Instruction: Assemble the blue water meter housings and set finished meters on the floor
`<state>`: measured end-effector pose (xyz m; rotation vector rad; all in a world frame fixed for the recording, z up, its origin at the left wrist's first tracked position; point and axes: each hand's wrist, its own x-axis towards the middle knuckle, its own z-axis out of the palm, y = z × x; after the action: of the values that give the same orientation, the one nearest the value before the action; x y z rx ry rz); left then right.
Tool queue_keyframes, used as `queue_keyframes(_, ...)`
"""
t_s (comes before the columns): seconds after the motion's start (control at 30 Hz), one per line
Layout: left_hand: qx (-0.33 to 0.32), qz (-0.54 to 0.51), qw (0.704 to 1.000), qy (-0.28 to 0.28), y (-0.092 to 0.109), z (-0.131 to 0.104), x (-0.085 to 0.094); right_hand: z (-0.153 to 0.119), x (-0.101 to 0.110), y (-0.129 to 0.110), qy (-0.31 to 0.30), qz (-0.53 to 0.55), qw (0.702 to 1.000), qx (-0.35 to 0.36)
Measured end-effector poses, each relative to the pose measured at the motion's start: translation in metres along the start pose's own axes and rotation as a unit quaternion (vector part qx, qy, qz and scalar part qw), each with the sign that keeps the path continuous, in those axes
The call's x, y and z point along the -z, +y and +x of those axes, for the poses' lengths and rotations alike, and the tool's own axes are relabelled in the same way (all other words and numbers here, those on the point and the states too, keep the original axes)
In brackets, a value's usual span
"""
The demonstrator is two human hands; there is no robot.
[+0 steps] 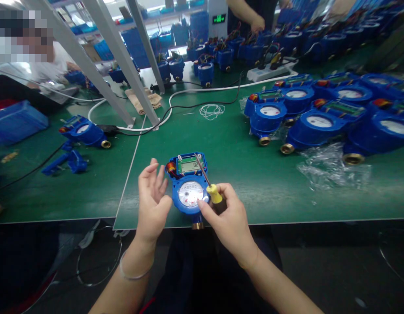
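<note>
A blue water meter (176,198) lies at the front edge of the green bench, its brass pipe end pointing toward me. Its round white dial (190,193) faces up, and above that an open compartment shows a green circuit board with a lit display (189,165). My right hand (230,216) is closed around a screwdriver (215,194) with a yellow and dark handle. The screwdriver's shaft slants up over the circuit board; whether its tip touches is unclear. My right thumb rests at the dial's lower edge. Just left of the meter, my left hand (152,203) is open, palm inward, holding nothing.
Several blue meters (319,124) stand at the right beside clear plastic wrap (332,168). Another meter (86,131) and a blue bin (20,122) are on the left. Grey posts (120,61), a white cable (202,90) and a power strip (270,69) lie beyond. Co-workers sit across.
</note>
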<state>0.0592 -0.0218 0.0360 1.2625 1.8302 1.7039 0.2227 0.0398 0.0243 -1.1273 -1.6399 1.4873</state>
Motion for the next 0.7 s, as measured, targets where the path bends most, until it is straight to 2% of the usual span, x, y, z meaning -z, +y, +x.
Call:
queue_keyframes(0.07, -0.102, 0.093, 0.990, 0.007, 0.008, -0.004, 0.014, -0.002, 0.005, 0.003, -0.001, 0.015, 1.000, 0.005)
queue_keyframes(0.1, -0.165, 0.160, 0.973, -0.026, 0.012, -0.005, 0.021, -0.003, 0.009, 0.005, 0.002, 0.024, 1.000, 0.009)
queue_keyframes(0.17, -0.281, 0.285, 0.902, -0.159, 0.016, -0.005, 0.032, -0.006, 0.017, 0.011, 0.016, 0.038, 0.999, 0.011)
queue_keyframes(0.23, -0.350, 0.365, 0.819, -0.269, 0.017, -0.002, 0.037, -0.011, 0.026, 0.019, 0.030, 0.048, 0.998, -0.005)
queue_keyframes(0.3, -0.392, 0.398, 0.779, -0.284, 0.015, 0.002, 0.037, -0.016, 0.032, 0.027, 0.034, 0.050, 0.998, -0.030)
queue_keyframes(0.4, -0.433, 0.405, 0.756, -0.276, 0.016, 0.008, 0.033, -0.027, 0.039, 0.038, 0.025, 0.052, 0.996, -0.063)
queue_keyframes(0.5, -0.444, 0.405, 0.744, -0.290, 0.023, 0.013, 0.031, -0.039, 0.042, 0.046, -0.005, 0.076, 0.994, -0.078)
queue_keyframes(0.6, -0.413, 0.404, 0.754, -0.312, 0.031, 0.023, 0.031, -0.050, 0.045, 0.050, -0.022, 0.080, 0.992, -0.091)
queue_keyframes(0.7, -0.367, 0.400, 0.774, -0.325, 0.039, 0.045, 0.032, -0.059, 0.047, 0.053, -0.033, 0.066, 0.992, -0.104)
